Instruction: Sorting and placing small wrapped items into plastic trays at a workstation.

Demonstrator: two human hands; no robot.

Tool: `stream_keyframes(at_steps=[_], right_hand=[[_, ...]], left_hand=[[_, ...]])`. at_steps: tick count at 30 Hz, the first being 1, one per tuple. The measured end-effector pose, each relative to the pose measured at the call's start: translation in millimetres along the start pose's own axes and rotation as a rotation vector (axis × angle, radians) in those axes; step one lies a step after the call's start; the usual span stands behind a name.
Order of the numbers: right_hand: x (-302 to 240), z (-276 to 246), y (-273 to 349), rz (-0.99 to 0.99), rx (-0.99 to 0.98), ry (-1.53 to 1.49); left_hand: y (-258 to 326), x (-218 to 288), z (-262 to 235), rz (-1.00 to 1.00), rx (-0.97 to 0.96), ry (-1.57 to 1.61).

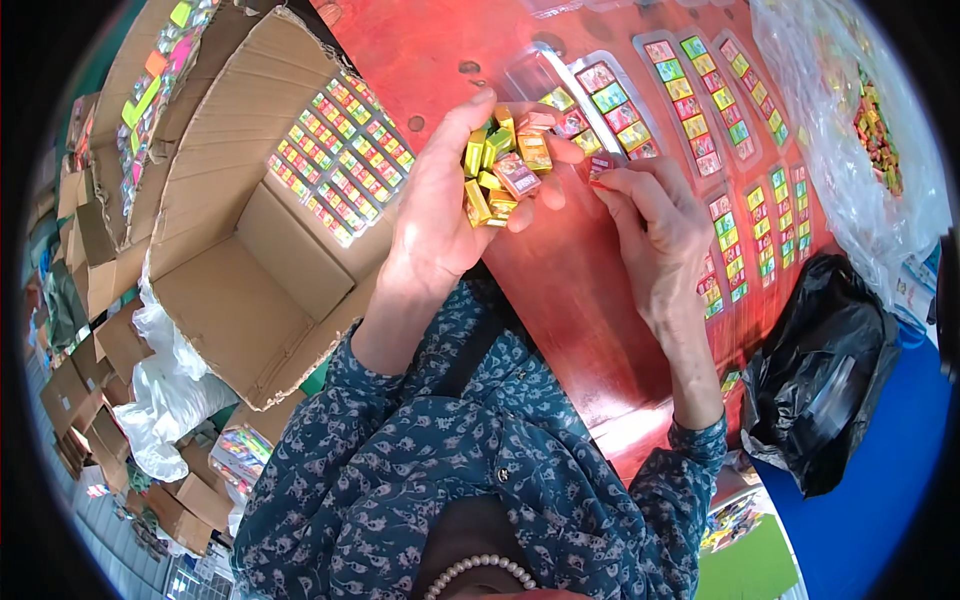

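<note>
My left hand is cupped palm up above the red table, holding a heap of small wrapped candies in yellow, green and reddish-brown. To its right, the fingertips of my right hand pinch one small reddish candy, partly hidden by the fingers. Just beyond that pinch lies a clear plastic tray strip with a row of red, green and yellow candies. A second clear strip beside it holds a few candies at its near end, partly covered by my left fingers.
Several filled candy strips lie at the right. A large open cardboard box stands left, with filled strips against its inner wall. A clear bag of candies is far right, near a black plastic bag.
</note>
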State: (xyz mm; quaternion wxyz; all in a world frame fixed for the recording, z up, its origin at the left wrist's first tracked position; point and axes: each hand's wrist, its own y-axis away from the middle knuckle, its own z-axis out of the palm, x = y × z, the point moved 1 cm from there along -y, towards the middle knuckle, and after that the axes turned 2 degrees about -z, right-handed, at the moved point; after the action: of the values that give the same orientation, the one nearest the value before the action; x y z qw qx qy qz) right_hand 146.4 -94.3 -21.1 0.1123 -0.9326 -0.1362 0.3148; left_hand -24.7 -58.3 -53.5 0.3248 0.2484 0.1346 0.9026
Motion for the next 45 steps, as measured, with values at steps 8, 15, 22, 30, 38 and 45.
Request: stream_keyframes(at_steps=[8,15,22,30,38,45], right_hand=[[-4,-5,3,0.027,-0.102,-0.025],[-8,-8,2,0.072,-0.154,-0.098],[-6,2,8,-0.002,-0.009,0.077],[8,6,11,-0.214,-0.037,0.19],[3,8,9,-0.168,-0.043,0.152],[1,3,1,0.067,-0.107,-0.028]], left_hand=[[1,1,0,-0.002,0.004,0.014],[1,1,2,0.005,0.019,-0.002],[1,0,7,0.025,0.045,-0.071],[0,-1,7,0.035,0.07,-0.143],[0,0,7,0.032,0.054,-0.121],[0,0,7,0.035,0.052,-0.133]])
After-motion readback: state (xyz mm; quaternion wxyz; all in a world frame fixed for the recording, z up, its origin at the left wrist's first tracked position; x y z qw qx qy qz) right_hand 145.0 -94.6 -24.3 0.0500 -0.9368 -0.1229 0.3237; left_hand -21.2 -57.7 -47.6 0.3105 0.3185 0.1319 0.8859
